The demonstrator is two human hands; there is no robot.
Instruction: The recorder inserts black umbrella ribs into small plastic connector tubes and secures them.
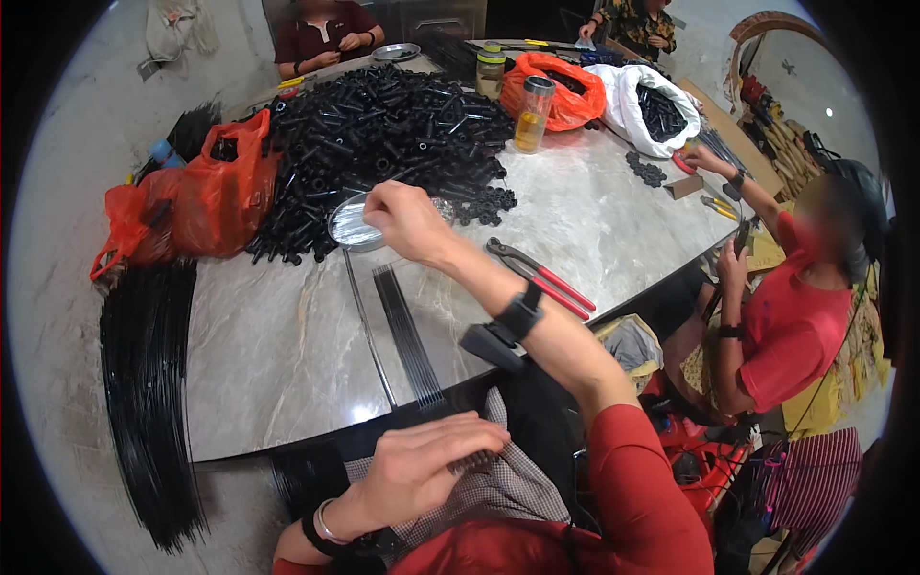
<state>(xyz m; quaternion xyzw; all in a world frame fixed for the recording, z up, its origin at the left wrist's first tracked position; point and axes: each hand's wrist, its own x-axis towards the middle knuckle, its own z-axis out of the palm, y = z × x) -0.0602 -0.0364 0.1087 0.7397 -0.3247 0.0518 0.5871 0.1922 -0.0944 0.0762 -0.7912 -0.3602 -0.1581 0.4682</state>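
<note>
My left hand (422, 470) is closed low in front of the table, over my lap. Under its fingers show the dark ends of a bunch of thin rods (472, 461). My right hand (407, 220) reaches over a round shiny metal dish (353, 226), thumb and fingers pinched at its rim; what they hold is too small to make out. A row of thin black rods (407, 335) lies on the table and runs over its near edge toward my left hand. Beside it lies a single longer rod (368, 321).
Behind the dish rises a large heap of black tubular parts (374, 125). Red-handled pliers (546, 278) lie to the right. Orange bags (225, 187) and a long black rod bundle (149, 383) are left. Glass bottles (533, 115) and a white sack (647, 110) stand farther back. A person (795, 307) works at the right.
</note>
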